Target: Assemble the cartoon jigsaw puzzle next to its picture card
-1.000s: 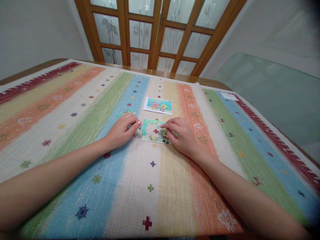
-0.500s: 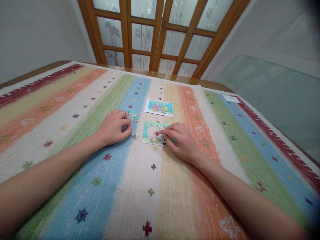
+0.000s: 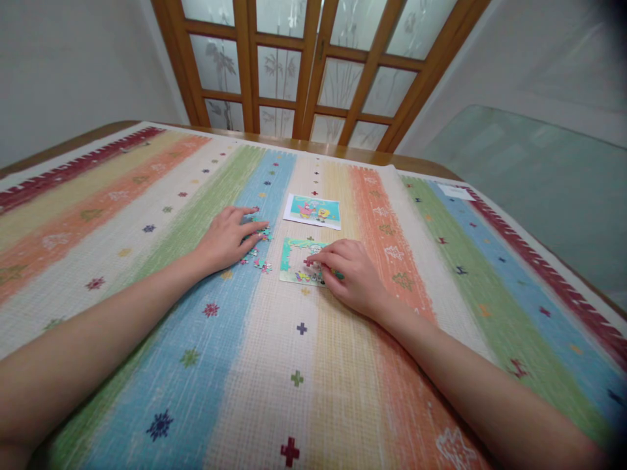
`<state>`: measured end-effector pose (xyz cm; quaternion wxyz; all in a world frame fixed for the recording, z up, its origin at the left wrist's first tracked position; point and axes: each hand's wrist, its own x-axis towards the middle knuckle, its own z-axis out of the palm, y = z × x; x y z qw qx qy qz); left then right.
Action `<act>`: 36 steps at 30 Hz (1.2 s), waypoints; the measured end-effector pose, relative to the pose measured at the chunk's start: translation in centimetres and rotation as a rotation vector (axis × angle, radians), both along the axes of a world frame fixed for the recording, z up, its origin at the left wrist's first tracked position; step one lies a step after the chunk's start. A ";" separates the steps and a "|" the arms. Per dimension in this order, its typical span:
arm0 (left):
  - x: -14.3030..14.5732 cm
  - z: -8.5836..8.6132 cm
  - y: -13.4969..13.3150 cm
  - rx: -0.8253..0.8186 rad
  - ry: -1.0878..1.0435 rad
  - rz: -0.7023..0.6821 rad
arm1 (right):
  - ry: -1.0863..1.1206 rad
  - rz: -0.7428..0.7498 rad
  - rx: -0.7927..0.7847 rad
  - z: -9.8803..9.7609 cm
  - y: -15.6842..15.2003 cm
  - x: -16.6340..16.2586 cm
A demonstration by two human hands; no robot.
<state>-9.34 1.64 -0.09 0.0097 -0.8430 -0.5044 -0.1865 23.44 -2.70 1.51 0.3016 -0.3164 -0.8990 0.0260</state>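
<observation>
My left hand is over a loose cluster of small puzzle pieces, fingers spread and partly covering them. Teal and pink show on several pieces. To the right lies a jigsaw puzzle, its border pieces joined around an opening where the tablecloth shows. My right hand rests over the puzzle's right side and hides part of it. Its index finger reaches into the opening, with the thumb apart below it; no piece is visible between them. Just beyond the puzzle is a picture card with a pink and a yellow cartoon figure.
A striped tablecloth with printed snowflakes and crosses covers the table. A white slip lies near the far right edge. Wooden doors with frosted panes stand behind the table, and a greenish panel is at the right.
My left hand has opened from a curled pose, its fingers now spread, and it has shifted slightly away and left over the pieces. The right hand has stayed almost still.
</observation>
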 end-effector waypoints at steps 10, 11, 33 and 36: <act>-0.3 0.2 0.0 0.059 -0.091 0.022 | 0.005 -0.004 -0.027 0.0 0.0 0.2; -0.4 0.3 0.0 0.058 -0.115 0.031 | 0.007 -0.001 -0.026 0.0 0.0 0.2; 5.9 3.4 -5.2 -0.434 -0.807 0.000 | 0.081 -0.003 -0.076 0.4 -0.6 -0.6; 6.9 3.4 -6.2 -0.441 -0.808 -0.047 | 0.100 0.008 -0.150 1.1 -1.3 -1.3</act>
